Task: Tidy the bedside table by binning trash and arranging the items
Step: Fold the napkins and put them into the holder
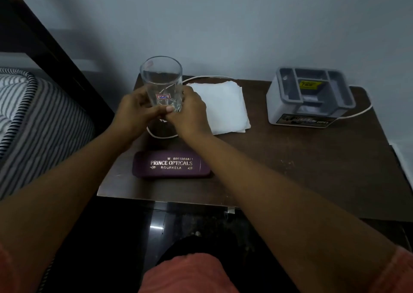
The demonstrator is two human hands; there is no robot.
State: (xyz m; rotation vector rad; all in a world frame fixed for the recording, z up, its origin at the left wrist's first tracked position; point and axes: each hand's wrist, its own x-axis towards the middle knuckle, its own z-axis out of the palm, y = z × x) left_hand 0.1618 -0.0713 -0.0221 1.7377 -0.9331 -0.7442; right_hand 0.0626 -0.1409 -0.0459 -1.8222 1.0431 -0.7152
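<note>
Two grips, one glass: left grip and right grip both wrap its base, upright, just beyond the spectacle case, apparently clear of the tabletop. Low hold probably steadies it for repositioning.

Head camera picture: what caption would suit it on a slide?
The left hand and right hand hold a clear glass at the bedside table, near a white cloth and purple spectacle case.

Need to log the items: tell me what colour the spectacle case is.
The spectacle case is dark purple with pale lettering; the head view shows it best.
</note>
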